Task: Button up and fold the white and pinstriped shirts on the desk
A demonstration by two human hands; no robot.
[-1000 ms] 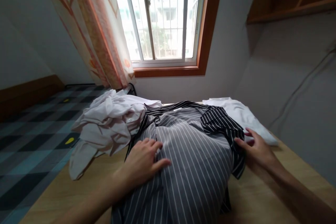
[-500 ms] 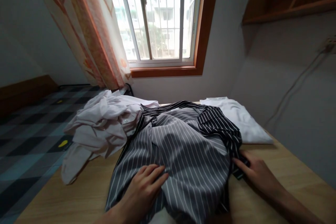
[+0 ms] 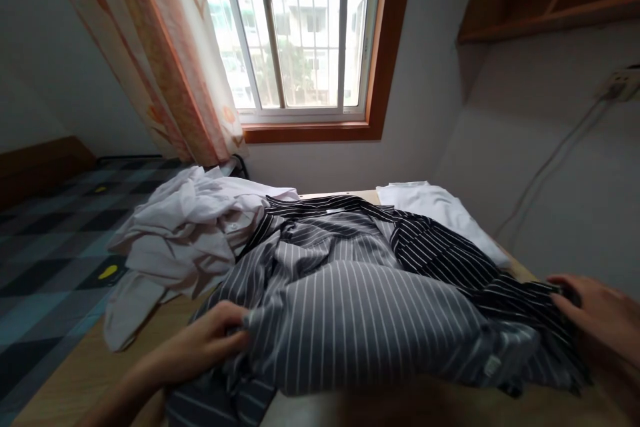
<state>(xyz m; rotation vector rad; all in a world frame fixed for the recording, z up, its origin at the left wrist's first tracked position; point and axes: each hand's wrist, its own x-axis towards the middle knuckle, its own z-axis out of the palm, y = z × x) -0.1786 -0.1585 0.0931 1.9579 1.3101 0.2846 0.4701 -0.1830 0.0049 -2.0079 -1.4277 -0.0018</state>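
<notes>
A black and grey shirt with white stripes (image 3: 370,320) lies spread over the wooden table, its collar toward the window and its near part bulging up. My left hand (image 3: 215,337) pinches the grey cloth at the shirt's left side. At the far right, my right hand (image 3: 595,310) is closed on the black striped cloth, which is stretched out to that side. Part of the right hand's grip is blurred.
Crumpled white clothing (image 3: 185,233) lies on the table's left, beside a bed with a checked cover (image 3: 45,260). A folded white garment (image 3: 435,207) is at the back right. The wooden table (image 3: 65,373) meets the wall below the window.
My right hand has moved right, pulling the black striped cloth outward. My left hand has moved left and now grips the cloth. The shirt is spread wider, with its near part lifted.
</notes>
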